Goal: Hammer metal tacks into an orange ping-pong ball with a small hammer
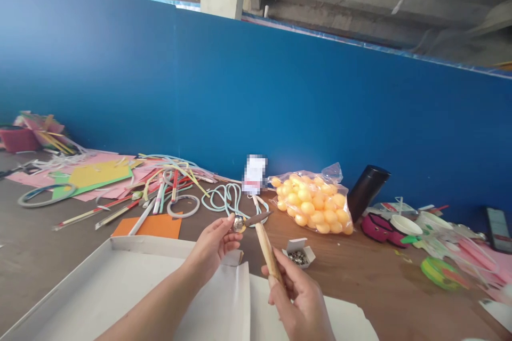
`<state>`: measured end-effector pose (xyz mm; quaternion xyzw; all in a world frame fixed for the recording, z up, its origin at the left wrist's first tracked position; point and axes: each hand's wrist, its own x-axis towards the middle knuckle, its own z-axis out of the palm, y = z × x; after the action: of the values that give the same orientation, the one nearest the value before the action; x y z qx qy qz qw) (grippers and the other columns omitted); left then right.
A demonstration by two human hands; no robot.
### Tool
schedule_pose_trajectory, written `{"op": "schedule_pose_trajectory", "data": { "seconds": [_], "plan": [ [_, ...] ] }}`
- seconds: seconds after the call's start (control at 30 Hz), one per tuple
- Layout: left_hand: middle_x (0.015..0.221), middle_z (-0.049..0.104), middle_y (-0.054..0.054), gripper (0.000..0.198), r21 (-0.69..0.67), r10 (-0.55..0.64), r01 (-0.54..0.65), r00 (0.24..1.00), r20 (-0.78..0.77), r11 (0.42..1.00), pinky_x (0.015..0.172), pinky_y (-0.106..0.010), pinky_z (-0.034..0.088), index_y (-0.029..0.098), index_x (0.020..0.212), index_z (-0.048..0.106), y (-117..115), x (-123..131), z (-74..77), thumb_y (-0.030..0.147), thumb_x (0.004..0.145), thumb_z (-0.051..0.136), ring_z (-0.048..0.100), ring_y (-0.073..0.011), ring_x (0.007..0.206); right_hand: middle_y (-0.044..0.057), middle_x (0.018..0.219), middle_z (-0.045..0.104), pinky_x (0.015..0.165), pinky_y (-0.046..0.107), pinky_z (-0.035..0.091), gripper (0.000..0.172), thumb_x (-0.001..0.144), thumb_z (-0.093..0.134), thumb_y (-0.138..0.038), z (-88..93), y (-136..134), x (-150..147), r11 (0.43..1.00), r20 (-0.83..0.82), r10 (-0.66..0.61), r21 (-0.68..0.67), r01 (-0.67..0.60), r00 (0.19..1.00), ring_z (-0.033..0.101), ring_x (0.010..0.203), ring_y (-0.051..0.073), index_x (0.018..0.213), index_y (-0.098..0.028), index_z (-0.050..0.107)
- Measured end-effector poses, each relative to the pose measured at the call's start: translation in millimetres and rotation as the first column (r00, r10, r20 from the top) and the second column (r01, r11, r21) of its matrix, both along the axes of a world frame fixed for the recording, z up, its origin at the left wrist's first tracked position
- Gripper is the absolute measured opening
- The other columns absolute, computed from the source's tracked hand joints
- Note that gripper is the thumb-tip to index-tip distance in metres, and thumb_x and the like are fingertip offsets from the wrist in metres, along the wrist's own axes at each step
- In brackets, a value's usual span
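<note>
Wooden stick point(266, 248) is in the right hand point(298, 298), lower part pinched between thumb and fingers, upper end sticking out past the grip, angled up and slightly left. Left hand point(214, 245) pinches a dark pointed piece point(258, 219) near its shiny end, point to the right, just above the stick's top; can't tell if they touch. Small white box point(296, 244) of metal bits just right of stick, bag of orange balls point(316, 205) beyond it
</note>
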<state>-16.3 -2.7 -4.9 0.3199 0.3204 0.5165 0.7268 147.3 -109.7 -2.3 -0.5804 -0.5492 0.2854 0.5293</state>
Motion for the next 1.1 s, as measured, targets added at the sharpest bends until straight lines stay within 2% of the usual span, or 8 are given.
{"op": "schedule_pose_trajectory", "data": {
  "seconds": [0.13,0.33,0.4,0.67,0.87,0.97,1.03,1.1],
  "plan": [
    [0.071,0.061,-0.002,0.018,0.005,-0.003,0.002,0.999,0.038,1.0,0.055,-0.016,0.053,0.013,0.08,0.061,-1.6,-0.6,1.1,0.031,0.076,0.065,0.06,-0.0081,0.06,0.012,0.087,0.073,0.031,0.019,0.044,0.049,0.074,0.059,-0.039,2.5,-0.7,0.3,1.0,-0.051,-0.023,0.011,0.024,0.998,0.061,0.047,0.015,0.117,-0.016,0.06],
    [0.088,0.064,-0.004,0.028,0.026,-0.019,0.016,0.994,0.106,1.0,0.07,-0.021,0.054,0.017,0.106,0.06,-1.0,-2.7,2.4,0.027,0.079,0.061,0.062,-0.0098,0.07,0.012,0.087,0.074,0.031,0.018,0.044,0.047,0.074,0.06,-0.036,3.5,-1.8,0.1,0.999,-0.077,-0.037,-0.002,0.037,0.996,0.061,0.048,0.015,0.116,-0.016,0.061],
    [0.091,0.064,-0.005,0.03,0.04,-0.04,0.035,0.993,0.115,0.999,0.074,-0.022,0.054,0.017,0.109,0.059,-1.3,-2.9,3.5,0.026,0.08,0.061,0.063,-0.0106,0.074,0.012,0.087,0.074,0.034,0.019,0.046,0.046,0.074,0.06,-0.034,2.7,-2.2,-0.5,1.0,-0.072,-0.026,0.0,0.026,0.997,0.061,0.047,0.014,0.116,-0.017,0.061],
    [0.082,0.064,-0.003,0.015,0.009,-0.006,0.005,0.994,0.113,1.0,0.073,-0.021,0.054,0.016,0.089,0.061,-0.4,-1.9,1.6,0.027,0.078,0.063,0.065,-0.0124,0.076,0.012,0.089,0.073,0.036,0.02,0.048,0.047,0.075,0.058,-0.032,1.3,-3.4,-1.4,1.0,-0.042,-0.02,0.008,0.021,0.999,0.062,0.048,0.015,0.119,-0.017,0.059],
    [0.077,0.064,-0.004,0.017,-0.01,0.009,-0.008,0.997,0.078,1.0,0.063,-0.019,0.055,0.015,0.084,0.06,0.2,0.0,3.6,0.03,0.078,0.063,0.064,-0.0112,0.069,0.013,0.091,0.073,0.033,0.02,0.046,0.048,0.075,0.057,-0.037,0.0,-3.8,-0.9,0.999,0.011,-0.015,0.038,0.015,1.0,0.061,0.046,0.015,0.119,-0.018,0.059],
    [0.077,0.064,-0.004,0.017,-0.013,0.016,-0.015,0.997,0.081,1.0,0.062,-0.018,0.055,0.014,0.084,0.06,-0.2,0.4,4.7,0.029,0.078,0.063,0.064,-0.0104,0.067,0.013,0.091,0.073,0.041,0.024,0.053,0.049,0.077,0.055,-0.038,-2.9,-3.2,-0.4,0.999,0.033,-0.019,0.042,0.017,0.999,0.06,0.046,0.015,0.121,-0.017,0.057],
    [0.077,0.064,-0.004,0.016,-0.014,0.02,-0.018,0.996,0.091,1.0,0.063,-0.018,0.055,0.014,0.083,0.06,-0.1,0.5,4.7,0.028,0.077,0.064,0.064,-0.0106,0.068,0.012,0.094,0.073,0.049,0.025,0.056,0.048,0.078,0.054,-0.038,-4.5,-2.4,-0.7,0.999,0.042,-0.014,0.052,0.012,0.999,0.064,0.053,0.017,0.121,-0.017,0.057],
    [0.076,0.064,-0.003,0.015,-0.015,0.017,-0.016,0.995,0.098,1.0,0.065,-0.019,0.055,0.014,0.082,0.06,0.2,0.7,4.4,0.027,0.077,0.064,0.065,-0.0113,0.069,0.012,0.099,0.072,0.052,0.023,0.056,0.045,0.078,0.054,-0.036,-5.1,-1.6,-1.6,0.997,0.049,0.01,0.07,-0.014,0.999,0.068,0.07,0.02,0.119,-0.018,0.059]
  ]
}}
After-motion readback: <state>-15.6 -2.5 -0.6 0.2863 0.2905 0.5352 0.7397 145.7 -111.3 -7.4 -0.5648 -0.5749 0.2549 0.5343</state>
